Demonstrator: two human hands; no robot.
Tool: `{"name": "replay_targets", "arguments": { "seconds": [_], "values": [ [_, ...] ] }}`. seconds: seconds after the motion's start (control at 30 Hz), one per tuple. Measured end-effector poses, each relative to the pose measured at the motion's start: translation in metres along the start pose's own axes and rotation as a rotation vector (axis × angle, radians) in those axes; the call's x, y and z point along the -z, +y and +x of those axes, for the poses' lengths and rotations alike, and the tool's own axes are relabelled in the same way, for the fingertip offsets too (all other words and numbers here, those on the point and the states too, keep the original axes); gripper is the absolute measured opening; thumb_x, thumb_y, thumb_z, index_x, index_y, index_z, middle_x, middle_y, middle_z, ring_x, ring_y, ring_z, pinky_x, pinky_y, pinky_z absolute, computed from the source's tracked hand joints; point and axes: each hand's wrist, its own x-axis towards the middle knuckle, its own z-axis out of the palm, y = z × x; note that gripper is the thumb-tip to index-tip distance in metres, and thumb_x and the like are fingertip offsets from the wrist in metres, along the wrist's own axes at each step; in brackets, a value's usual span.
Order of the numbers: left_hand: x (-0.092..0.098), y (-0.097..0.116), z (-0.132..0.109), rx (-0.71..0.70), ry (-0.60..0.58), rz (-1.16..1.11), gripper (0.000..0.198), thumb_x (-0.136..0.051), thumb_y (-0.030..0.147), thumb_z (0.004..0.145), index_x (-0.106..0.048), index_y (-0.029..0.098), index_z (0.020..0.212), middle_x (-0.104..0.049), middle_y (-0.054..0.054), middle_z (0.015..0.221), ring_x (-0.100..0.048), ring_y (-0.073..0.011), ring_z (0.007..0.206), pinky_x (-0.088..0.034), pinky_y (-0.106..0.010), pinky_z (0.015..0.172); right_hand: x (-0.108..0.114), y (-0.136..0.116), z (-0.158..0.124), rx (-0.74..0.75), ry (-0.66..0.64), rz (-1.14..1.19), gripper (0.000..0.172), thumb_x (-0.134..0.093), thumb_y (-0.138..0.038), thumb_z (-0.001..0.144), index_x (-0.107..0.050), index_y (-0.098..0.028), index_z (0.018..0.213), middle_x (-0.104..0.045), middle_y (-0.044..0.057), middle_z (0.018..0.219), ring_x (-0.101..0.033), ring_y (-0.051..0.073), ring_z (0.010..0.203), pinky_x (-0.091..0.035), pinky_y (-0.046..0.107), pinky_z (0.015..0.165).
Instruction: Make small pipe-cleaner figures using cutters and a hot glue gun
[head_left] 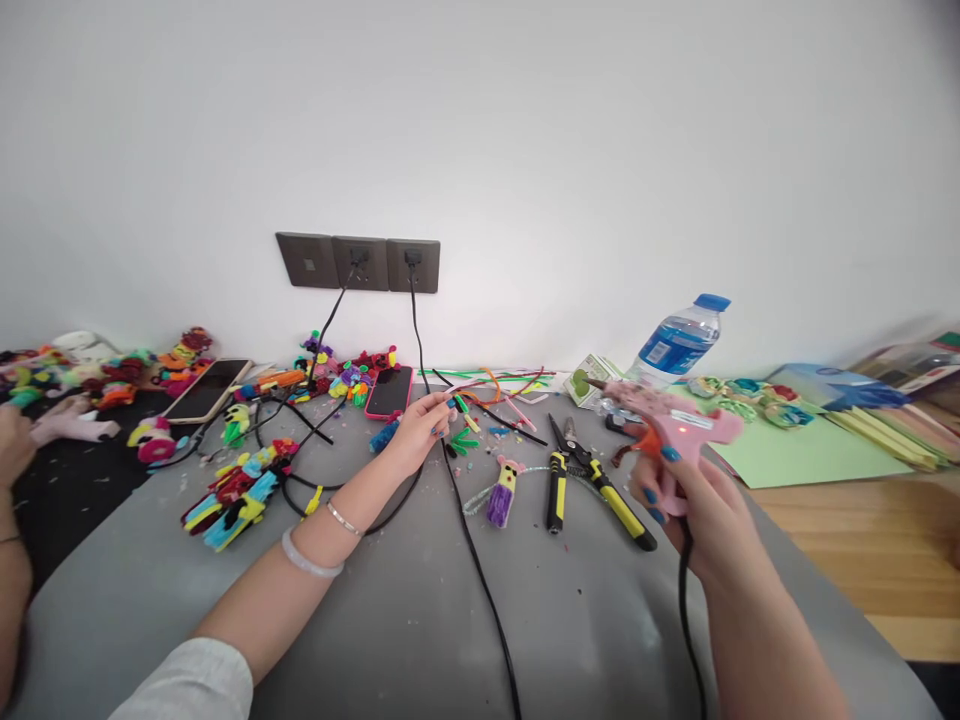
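My right hand (694, 500) is wrapped round the handle of a pink glue gun (686, 425), its nozzle pointing up and left. Farther left, my left hand (426, 425) is pinched at a small green pipe-cleaner piece (462, 404) above the grey mat. Green pipe-cleaner leaves (465, 441) lie just below its fingertips. A purple and yellow figure with pink ears (501, 495) rests on the mat between the hands. Beside it are yellow-and-black pliers (556, 490) and a second, open yellow-handled tool (619, 508).
Black cables (480, 580) run across the mat from wall sockets (358, 262). A water bottle (681, 340) leans near the wall. Phones (388, 391) and colourful pipe-cleaner figures (232, 495) lie left. Another person's hand (16, 440) is at the far left edge.
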Motion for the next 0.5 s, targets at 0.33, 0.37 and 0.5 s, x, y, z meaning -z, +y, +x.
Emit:
{"name": "replay_targets", "arguments": {
  "seconds": [0.33, 0.37, 0.5],
  "values": [
    [-0.003, 0.005, -0.003, 0.011, -0.015, -0.016, 0.031, -0.079, 0.031, 0.065, -0.060, 0.015, 0.084, -0.032, 0.011, 0.049, -0.027, -0.0048, 0.048, -0.023, -0.022, 0.051, -0.055, 0.023, 0.073, 0.102, -0.564, -0.122, 0.048, -0.046, -0.064, 0.089, -0.055, -0.018, 0.078, -0.048, -0.004, 0.043, -0.032, 0.008, 0.034, -0.021, 0.023, 0.037],
    [-0.003, 0.005, -0.003, 0.012, -0.023, -0.015, 0.031, -0.079, 0.031, 0.066, -0.060, 0.015, 0.084, -0.033, 0.010, 0.049, -0.027, -0.0048, 0.048, -0.023, -0.022, 0.051, -0.055, 0.028, 0.073, 0.099, -0.565, -0.120, 0.048, -0.044, -0.064, 0.090, -0.056, -0.018, 0.081, -0.048, -0.005, 0.042, -0.031, 0.008, 0.034, -0.021, 0.023, 0.038],
    [-0.004, 0.004, -0.004, 0.020, -0.038, -0.004, 0.029, -0.079, 0.029, 0.067, -0.059, 0.016, 0.083, -0.032, 0.010, 0.052, -0.026, -0.0050, 0.048, -0.022, -0.022, 0.051, -0.052, 0.042, 0.069, 0.098, -0.589, -0.117, 0.049, -0.043, -0.065, 0.090, -0.055, -0.018, 0.081, -0.047, -0.005, 0.041, -0.031, 0.009, 0.033, -0.022, 0.023, 0.038]
  ]
}}
